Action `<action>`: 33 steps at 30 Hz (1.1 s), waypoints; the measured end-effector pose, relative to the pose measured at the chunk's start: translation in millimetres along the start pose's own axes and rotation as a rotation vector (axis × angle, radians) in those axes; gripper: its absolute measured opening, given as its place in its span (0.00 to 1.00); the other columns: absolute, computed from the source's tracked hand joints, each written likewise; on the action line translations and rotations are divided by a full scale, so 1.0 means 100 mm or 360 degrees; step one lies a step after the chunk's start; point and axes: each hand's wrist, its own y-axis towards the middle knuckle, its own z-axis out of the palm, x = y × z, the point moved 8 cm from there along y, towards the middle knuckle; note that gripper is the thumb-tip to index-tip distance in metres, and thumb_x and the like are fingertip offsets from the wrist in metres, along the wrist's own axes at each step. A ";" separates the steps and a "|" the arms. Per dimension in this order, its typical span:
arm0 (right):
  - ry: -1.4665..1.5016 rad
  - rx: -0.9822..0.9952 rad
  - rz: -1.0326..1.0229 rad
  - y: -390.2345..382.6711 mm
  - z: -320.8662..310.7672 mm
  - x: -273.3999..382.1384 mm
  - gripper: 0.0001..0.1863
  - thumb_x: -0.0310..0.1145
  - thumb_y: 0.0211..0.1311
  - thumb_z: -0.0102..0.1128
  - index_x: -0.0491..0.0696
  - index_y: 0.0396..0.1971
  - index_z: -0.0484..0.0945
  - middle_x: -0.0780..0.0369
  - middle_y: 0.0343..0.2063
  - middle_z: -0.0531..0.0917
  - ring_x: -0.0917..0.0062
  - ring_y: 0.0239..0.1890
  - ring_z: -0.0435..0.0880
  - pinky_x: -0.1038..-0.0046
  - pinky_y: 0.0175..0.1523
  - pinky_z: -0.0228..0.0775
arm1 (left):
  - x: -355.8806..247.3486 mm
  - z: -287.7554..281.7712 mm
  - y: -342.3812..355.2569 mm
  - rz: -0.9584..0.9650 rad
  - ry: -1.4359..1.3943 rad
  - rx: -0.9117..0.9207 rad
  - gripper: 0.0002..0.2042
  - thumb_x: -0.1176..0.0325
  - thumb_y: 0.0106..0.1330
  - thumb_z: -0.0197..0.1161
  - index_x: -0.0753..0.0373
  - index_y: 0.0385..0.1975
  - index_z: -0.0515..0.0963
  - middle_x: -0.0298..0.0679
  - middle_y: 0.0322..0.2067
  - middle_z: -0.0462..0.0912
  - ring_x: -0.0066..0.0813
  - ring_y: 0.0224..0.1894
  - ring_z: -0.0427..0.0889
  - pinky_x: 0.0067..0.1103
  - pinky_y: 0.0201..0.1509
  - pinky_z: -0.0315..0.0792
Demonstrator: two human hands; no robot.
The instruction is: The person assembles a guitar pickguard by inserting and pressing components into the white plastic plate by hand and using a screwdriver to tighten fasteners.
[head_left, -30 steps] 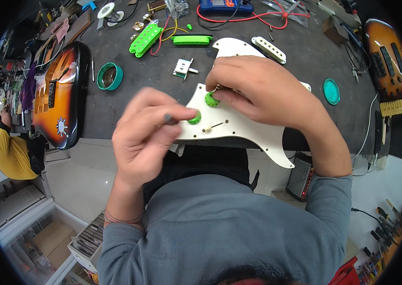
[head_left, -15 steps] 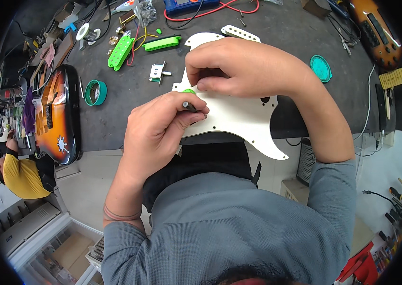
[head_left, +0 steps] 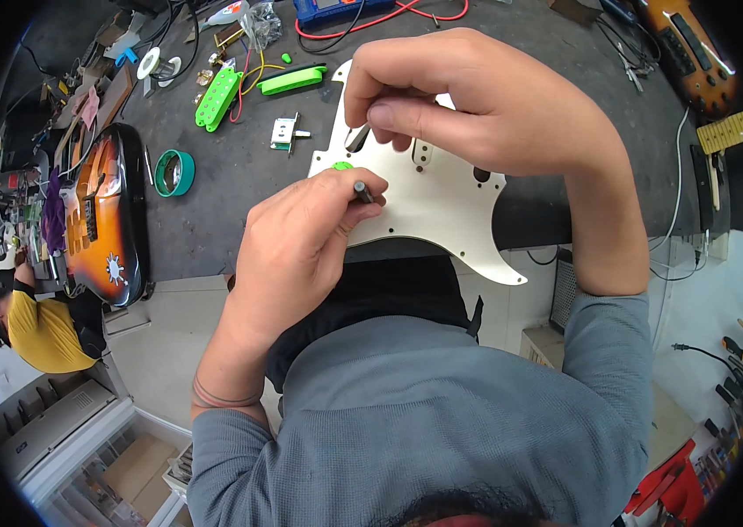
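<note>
A dark workbench (head_left: 226, 206) is stretched across the far half of the scene, and on its left part a sunburst guitar body (head_left: 116, 228) is laid near the edge. A white pickguard (head_left: 424, 206) is placed on the bench near the middle, its near right horn extended past the near edge. Over its far part the right hand (head_left: 477, 105) is held with its fingers curled toward the thumb; whether anything is pinched there cannot be told. By its left side the left hand (head_left: 292, 233) is placed, its fingers closed. At the far edge a blue meter (head_left: 345, 10) is partly cut off by the frame. Nearer and to the left, two green pickup covers (head_left: 218, 101) are set side by side, well apart from the pickguard. A teal ring (head_left: 188, 176) is set just right of the guitar body. A selector switch (head_left: 283, 133) is left between ring and pickguard. In the left fingers a slim dark rod (head_left: 362, 192) is gripped. Just beyond them, a green knob (head_left: 341, 165) is partly hidden.
</note>
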 end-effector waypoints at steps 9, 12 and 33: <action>-0.0618 -0.0263 0.0020 -0.40 0.22 0.49 0.12 0.39 0.74 0.73 0.46 0.39 0.83 0.60 0.32 0.87 0.61 0.33 0.88 0.64 0.39 0.78 | -0.14 0.02 0.01 0.0280 0.0181 -0.0026 0.14 0.83 0.65 0.72 0.64 0.48 0.83 0.43 0.38 0.89 0.46 0.41 0.92 0.36 0.43 0.84; -0.0977 -0.0344 -0.0042 -0.46 0.41 0.60 0.14 0.43 0.71 0.75 0.48 0.36 0.81 0.62 0.28 0.85 0.63 0.29 0.87 0.63 0.35 0.76 | -0.15 0.01 -0.04 0.0332 0.0192 -0.0075 0.17 0.83 0.60 0.72 0.64 0.49 0.83 0.44 0.38 0.88 0.49 0.41 0.90 0.39 0.44 0.84; -0.1503 0.0190 -0.0165 -0.43 0.65 0.68 0.07 0.35 0.64 0.62 0.49 0.37 0.75 0.62 0.38 0.78 0.69 0.44 0.81 0.65 0.54 0.72 | -0.11 0.07 -0.03 0.0230 0.0179 0.0021 0.14 0.78 0.60 0.75 0.65 0.39 0.75 0.44 0.38 0.82 0.49 0.43 0.86 0.40 0.46 0.82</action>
